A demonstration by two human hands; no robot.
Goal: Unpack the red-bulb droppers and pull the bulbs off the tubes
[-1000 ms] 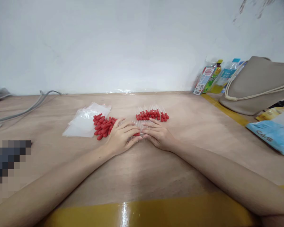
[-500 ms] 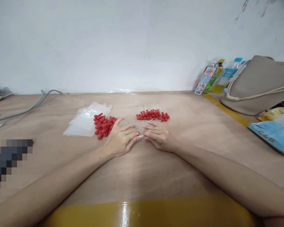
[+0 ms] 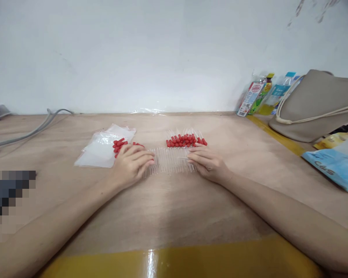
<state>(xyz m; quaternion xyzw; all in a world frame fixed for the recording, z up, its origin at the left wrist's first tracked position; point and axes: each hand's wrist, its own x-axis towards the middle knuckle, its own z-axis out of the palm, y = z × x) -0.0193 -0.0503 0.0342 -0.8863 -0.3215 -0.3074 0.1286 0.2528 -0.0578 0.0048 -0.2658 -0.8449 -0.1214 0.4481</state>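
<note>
Clear thin tubes [image 3: 169,160] lie side by side in a row on the table between my two hands. My left hand [image 3: 132,164] is closed at the left end of the row, its fingertips bunched; whatever they hold is hidden. It partly covers a pile of loose red rubber bulbs [image 3: 118,143]. At the right end, my right hand [image 3: 210,162] pinches a clear tube [image 3: 182,157] that points left across the row. Just behind the row lie droppers [image 3: 185,139] with red bulbs towards me and clear tips pointing away.
Clear plastic bags [image 3: 95,152] lie left of the bulbs. A grey cable [image 3: 34,133] runs at far left. Bottles [image 3: 280,92], a carton [image 3: 251,98], a grey-beige bag [image 3: 313,104] and a blue packet [image 3: 330,166] stand or lie at right. A white wall [image 3: 162,58] rises behind.
My hands have moved apart from the middle of the row, left hand leftward over the red bulbs, right hand rightward. More of the tube row shows, and a tube now sticks out from my right fingers.
</note>
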